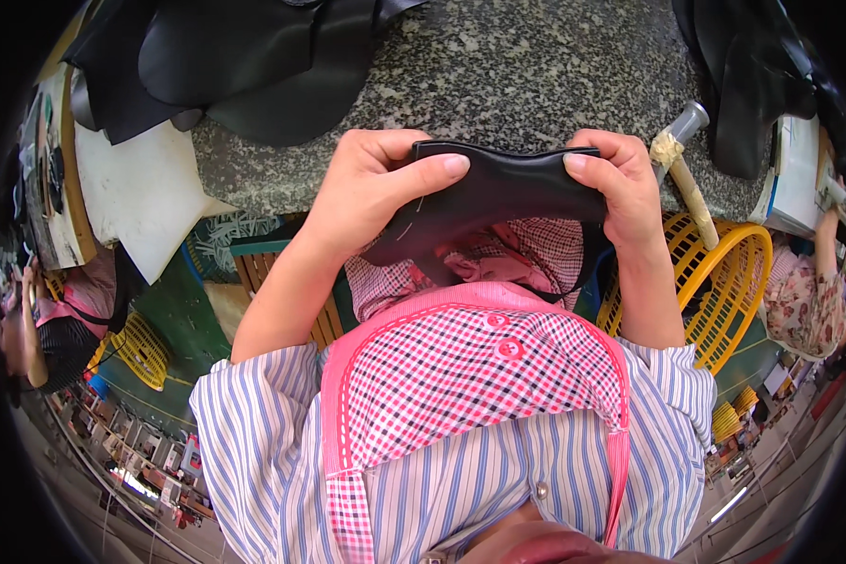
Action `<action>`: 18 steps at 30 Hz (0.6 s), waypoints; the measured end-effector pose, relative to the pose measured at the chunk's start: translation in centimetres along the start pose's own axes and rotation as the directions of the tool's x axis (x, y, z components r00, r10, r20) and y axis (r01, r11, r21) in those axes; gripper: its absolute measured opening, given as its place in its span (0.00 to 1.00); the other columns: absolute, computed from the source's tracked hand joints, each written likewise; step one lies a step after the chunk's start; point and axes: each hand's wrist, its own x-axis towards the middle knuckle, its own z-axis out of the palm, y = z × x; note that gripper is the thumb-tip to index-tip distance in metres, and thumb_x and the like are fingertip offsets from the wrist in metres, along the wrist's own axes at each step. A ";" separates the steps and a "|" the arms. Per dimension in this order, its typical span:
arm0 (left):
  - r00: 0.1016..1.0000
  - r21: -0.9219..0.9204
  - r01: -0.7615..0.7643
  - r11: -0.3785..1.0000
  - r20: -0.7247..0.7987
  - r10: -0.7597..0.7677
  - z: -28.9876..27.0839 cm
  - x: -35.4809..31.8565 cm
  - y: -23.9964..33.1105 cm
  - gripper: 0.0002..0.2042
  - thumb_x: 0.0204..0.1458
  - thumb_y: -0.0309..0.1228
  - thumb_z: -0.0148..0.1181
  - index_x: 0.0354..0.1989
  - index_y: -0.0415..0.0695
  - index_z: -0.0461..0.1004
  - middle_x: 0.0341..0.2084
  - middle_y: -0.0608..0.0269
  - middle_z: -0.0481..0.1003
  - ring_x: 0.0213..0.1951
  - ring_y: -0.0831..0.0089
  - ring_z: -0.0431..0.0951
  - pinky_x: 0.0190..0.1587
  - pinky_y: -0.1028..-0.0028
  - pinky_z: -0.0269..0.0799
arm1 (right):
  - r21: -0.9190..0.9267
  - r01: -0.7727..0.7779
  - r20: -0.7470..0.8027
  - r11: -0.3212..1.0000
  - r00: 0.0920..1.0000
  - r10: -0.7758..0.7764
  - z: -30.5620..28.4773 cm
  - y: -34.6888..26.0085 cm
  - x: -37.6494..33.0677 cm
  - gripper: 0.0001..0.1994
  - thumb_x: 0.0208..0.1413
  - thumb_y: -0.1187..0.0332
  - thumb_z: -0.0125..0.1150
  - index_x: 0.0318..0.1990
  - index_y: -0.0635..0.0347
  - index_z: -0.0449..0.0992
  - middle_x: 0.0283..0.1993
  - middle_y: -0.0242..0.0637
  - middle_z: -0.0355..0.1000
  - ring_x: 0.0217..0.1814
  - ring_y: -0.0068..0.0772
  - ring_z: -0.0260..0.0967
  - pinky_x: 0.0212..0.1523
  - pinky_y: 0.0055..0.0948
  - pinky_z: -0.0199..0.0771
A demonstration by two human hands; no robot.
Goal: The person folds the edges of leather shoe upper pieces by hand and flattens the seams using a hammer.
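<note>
A piece of black leather is stretched between my two hands, above my lap at the near edge of the stone-topped table. My left hand pinches its upper left corner, thumb on top. At the upper right corner my right hand grips it the same way. The leather's top edge looks folded over and dips slightly in the middle. A pale thread or line shows on its left part. Below the hands the leather hangs over my checked apron, and its lower part is partly hidden.
Black leather pieces lie at the table's far left, with more black leather at far right. A hammer rests by the right edge, over a yellow plastic basket. Pale sheet material hangs at left. Other people sit on both sides.
</note>
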 end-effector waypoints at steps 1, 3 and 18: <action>1.000 -0.018 0.021 1.000 -0.017 -0.021 0.0 0.1 -0.4 0.07 0.47 0.30 0.63 0.27 0.37 0.77 0.19 0.70 0.74 0.22 0.88 0.69 0.24 0.86 0.64 | -0.030 0.016 -0.046 0.999 0.999 -0.017 0.4 -0.1 -0.1 0.05 0.47 0.71 0.57 0.24 0.63 0.72 0.22 0.22 0.66 0.24 0.10 0.58 0.25 0.14 0.55; 0.998 -0.060 0.044 0.997 -0.040 -0.046 0.3 0.0 -0.6 0.09 0.47 0.32 0.62 0.26 0.38 0.77 0.18 0.73 0.73 0.20 0.89 0.68 0.22 0.86 0.62 | -0.058 0.028 -0.085 0.998 0.996 -0.032 0.6 0.0 -0.1 0.07 0.47 0.70 0.57 0.23 0.62 0.70 0.20 0.23 0.64 0.22 0.10 0.56 0.24 0.14 0.54; 0.960 0.038 -0.274 0.961 -0.043 0.275 0.6 0.4 -0.4 0.22 0.44 0.30 0.64 0.49 0.39 0.69 0.39 0.62 0.74 0.38 0.77 0.73 0.40 0.79 0.68 | -0.333 0.334 -0.146 0.882 0.906 -0.398 0.2 -1.5 -0.4 0.06 0.45 0.75 0.62 0.32 0.65 0.75 0.27 0.28 0.71 0.29 0.17 0.66 0.33 0.17 0.66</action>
